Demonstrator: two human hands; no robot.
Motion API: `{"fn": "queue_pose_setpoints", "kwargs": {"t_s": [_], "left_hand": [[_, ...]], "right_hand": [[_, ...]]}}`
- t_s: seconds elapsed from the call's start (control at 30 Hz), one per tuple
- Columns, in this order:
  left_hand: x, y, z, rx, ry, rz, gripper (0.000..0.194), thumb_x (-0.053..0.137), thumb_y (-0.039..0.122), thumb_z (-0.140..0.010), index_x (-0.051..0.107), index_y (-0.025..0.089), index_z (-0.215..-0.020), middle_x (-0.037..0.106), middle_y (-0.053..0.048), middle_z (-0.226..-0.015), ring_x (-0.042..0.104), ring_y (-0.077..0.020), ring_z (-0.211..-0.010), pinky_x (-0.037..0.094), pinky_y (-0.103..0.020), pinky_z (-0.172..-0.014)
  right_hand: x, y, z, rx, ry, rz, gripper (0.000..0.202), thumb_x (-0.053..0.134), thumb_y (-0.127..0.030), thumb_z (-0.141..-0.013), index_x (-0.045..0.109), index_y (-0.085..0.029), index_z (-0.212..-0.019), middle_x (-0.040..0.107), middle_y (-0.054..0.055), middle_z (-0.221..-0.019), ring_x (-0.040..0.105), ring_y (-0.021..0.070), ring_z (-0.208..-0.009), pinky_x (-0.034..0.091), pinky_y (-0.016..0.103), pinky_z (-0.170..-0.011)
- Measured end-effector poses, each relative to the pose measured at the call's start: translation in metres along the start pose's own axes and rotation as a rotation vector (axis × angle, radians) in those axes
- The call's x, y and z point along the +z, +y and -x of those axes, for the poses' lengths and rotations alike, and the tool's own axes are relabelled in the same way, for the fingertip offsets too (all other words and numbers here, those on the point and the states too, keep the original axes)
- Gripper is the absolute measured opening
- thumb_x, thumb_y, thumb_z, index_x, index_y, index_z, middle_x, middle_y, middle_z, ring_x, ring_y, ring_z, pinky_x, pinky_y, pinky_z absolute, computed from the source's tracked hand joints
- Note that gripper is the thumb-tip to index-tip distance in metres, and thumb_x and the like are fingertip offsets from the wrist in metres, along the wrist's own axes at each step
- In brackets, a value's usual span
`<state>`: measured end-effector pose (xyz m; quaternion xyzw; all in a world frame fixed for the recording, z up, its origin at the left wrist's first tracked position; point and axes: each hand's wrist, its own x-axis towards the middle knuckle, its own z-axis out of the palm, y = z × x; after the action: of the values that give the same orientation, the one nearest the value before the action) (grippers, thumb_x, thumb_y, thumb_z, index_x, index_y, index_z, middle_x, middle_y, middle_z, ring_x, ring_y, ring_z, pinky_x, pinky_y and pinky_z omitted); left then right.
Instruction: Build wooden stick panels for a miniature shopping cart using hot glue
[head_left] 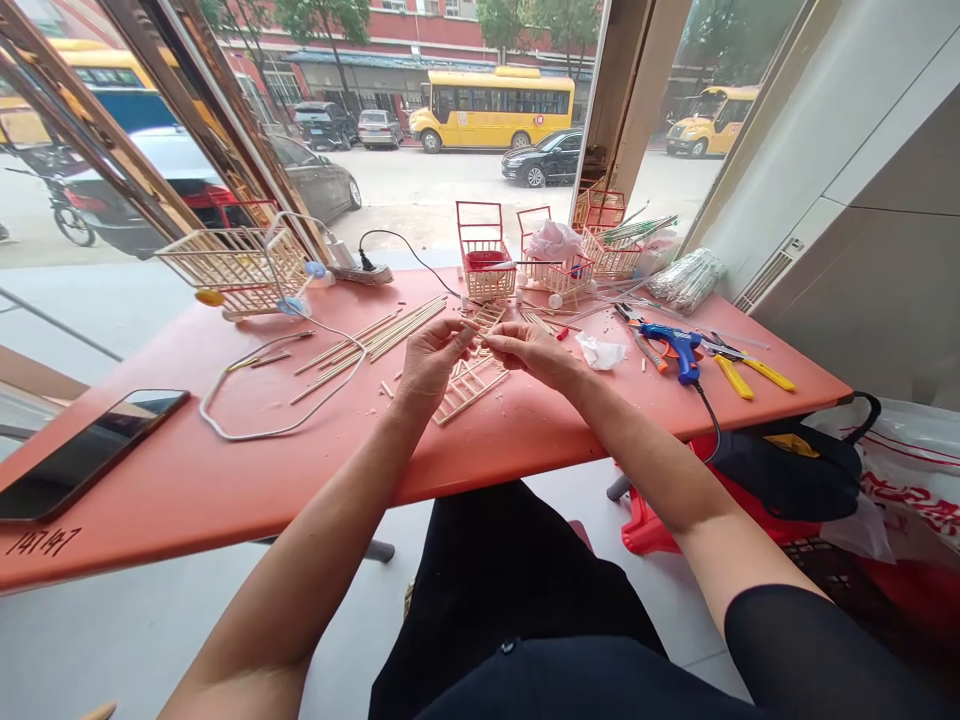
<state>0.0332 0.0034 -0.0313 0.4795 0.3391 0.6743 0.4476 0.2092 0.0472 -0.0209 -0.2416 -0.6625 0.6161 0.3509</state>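
My left hand (pixel 433 358) and my right hand (pixel 532 352) meet above the middle of the table, fingertips pinched close together. Between them is a short thin wooden stick (pixel 478 331), mostly covered by the fingers. Directly below lies a flat ladder-like lattice (pixel 472 390) of glued wooden sticks. Another small lattice piece (pixel 491 314) shows just behind the fingertips. Loose long wooden sticks (pixel 397 335) are spread left of my left hand. A crumpled white tissue (pixel 600 350) rests to the right of my right hand.
Small wooden shopping carts, one with a red basket (pixel 486 260), stand along the back; a larger cart (pixel 232 270) is at left. A blue glue gun (pixel 675 348), yellow-handled scissors (pixel 754 375) and pliers (pixel 637 335) lie right. A phone (pixel 90 450) and a looped white cable (pixel 214 425) are left.
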Motion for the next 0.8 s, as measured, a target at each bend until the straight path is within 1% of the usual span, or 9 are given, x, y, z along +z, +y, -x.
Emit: {"fn": "queue_pose_setpoints", "kwargs": {"t_s": [0.13,0.27,0.37,0.47,0.53,0.6,0.67,0.73,0.8], "left_hand": [[-0.001,0.002,0.001,-0.02,-0.027,0.003,0.04,0.098,0.048,-0.062,0.078,0.018,-0.078,0.068,-0.001,-0.066,0.059,-0.0107,-0.06,0.046,-0.023,-0.058],[0.0,0.004,0.002,-0.027,-0.027,0.01,0.042,0.095,0.05,-0.065,0.074,0.017,-0.08,0.071,-0.003,-0.071,0.061,-0.0109,-0.062,0.047,-0.023,-0.06],[0.0,0.004,0.003,-0.022,-0.007,0.014,0.045,0.093,0.052,-0.067,0.068,0.018,-0.08,0.074,-0.004,-0.077,0.063,-0.0106,-0.063,0.048,-0.022,-0.059],[0.0,0.005,0.002,-0.025,0.007,-0.011,0.043,0.092,0.05,-0.069,0.066,0.018,-0.081,0.073,-0.003,-0.074,0.061,-0.0099,-0.058,0.046,-0.022,-0.055],[-0.001,0.007,-0.001,-0.036,0.006,-0.043,0.038,0.091,0.045,-0.069,0.069,0.016,-0.083,0.071,-0.003,-0.07,0.058,-0.0093,-0.054,0.044,-0.022,-0.052],[-0.002,0.011,-0.004,-0.047,-0.007,-0.073,0.033,0.09,0.038,-0.07,0.073,0.015,-0.085,0.071,-0.003,-0.068,0.056,-0.0089,-0.052,0.043,-0.022,-0.051],[-0.002,0.016,-0.01,-0.047,-0.032,-0.093,0.028,0.089,0.033,-0.07,0.077,0.014,-0.087,0.071,-0.003,-0.068,0.056,-0.0087,-0.053,0.043,-0.022,-0.052],[-0.001,0.021,-0.017,-0.013,-0.062,-0.147,0.023,0.086,0.03,-0.073,0.079,0.015,-0.088,0.072,-0.003,-0.069,0.056,-0.0092,-0.054,0.045,-0.022,-0.054],[-0.002,0.024,-0.024,0.029,-0.093,-0.214,0.02,0.085,0.03,-0.076,0.08,0.016,-0.088,0.073,-0.003,-0.069,0.057,-0.0103,-0.055,0.045,-0.023,-0.053]], "right_hand": [[0.005,-0.003,0.0,0.008,0.0,0.038,0.039,0.081,-0.052,-0.078,0.065,-0.016,-0.076,0.05,-0.004,-0.064,0.04,0.0073,-0.058,0.029,0.02,-0.053],[0.005,-0.002,-0.001,0.009,0.047,0.093,0.046,0.077,-0.059,-0.082,0.064,-0.016,-0.076,0.049,-0.005,-0.061,0.038,0.0069,-0.055,0.028,0.02,-0.051],[0.0,-0.001,-0.002,-0.019,0.17,0.147,0.051,0.073,-0.064,-0.086,0.063,-0.017,-0.072,0.046,-0.006,-0.057,0.036,0.007,-0.053,0.027,0.021,-0.05],[-0.003,-0.007,-0.001,-0.071,0.301,0.201,0.046,0.075,-0.06,-0.088,0.064,-0.017,-0.075,0.051,-0.005,-0.061,0.041,0.0082,-0.056,0.03,0.022,-0.051],[-0.002,-0.018,0.003,-0.069,0.311,0.212,0.04,0.076,-0.055,-0.09,0.064,-0.018,-0.082,0.057,-0.003,-0.068,0.046,0.009,-0.061,0.033,0.022,-0.052],[-0.001,-0.034,0.008,-0.057,0.271,0.229,0.036,0.073,-0.052,-0.094,0.065,-0.018,-0.089,0.062,0.0,-0.075,0.05,0.0098,-0.065,0.035,0.022,-0.054],[-0.004,-0.052,0.015,-0.078,0.228,0.285,0.034,0.069,-0.051,-0.097,0.065,-0.018,-0.093,0.065,0.001,-0.079,0.054,0.0108,-0.069,0.037,0.023,-0.056],[-0.015,-0.07,0.025,-0.106,0.218,0.386,0.035,0.066,-0.052,-0.099,0.066,-0.017,-0.095,0.067,0.003,-0.083,0.057,0.0121,-0.071,0.04,0.024,-0.059],[-0.037,-0.086,0.041,-0.092,0.266,0.536,0.036,0.067,-0.053,-0.099,0.068,-0.017,-0.096,0.07,0.005,-0.086,0.058,0.0136,-0.073,0.043,0.026,-0.064]]}}
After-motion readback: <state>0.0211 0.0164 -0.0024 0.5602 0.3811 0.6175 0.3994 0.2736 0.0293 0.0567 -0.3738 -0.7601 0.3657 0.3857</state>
